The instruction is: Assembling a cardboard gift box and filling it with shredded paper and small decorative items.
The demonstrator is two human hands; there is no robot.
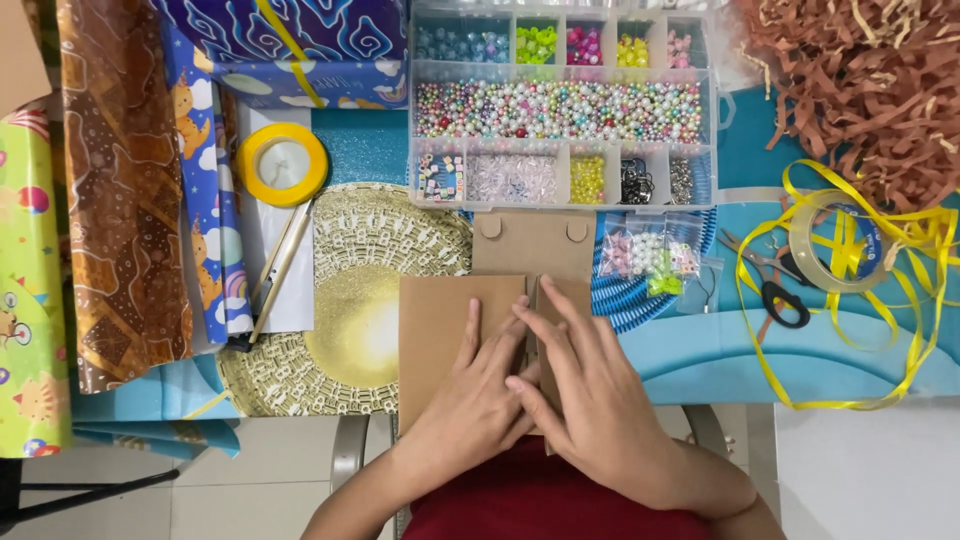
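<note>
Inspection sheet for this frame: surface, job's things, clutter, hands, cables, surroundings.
Surface: table under a blue patterned cover, with a gold round mat.
Job's things: brown cardboard piece, lying flat.
Clutter: bead organiser box, yellow ribbon roll, scissors, tape roll, loose yellow ribbon, brown paper shred, wrapping paper rolls.
Hands: left hand and right hand press flat on the cardboard.
Cables: nothing seen.
Surroundings: pale tiled floor.

Both hands point(540, 385) flat on brown cardboard point(440, 330)
</note>
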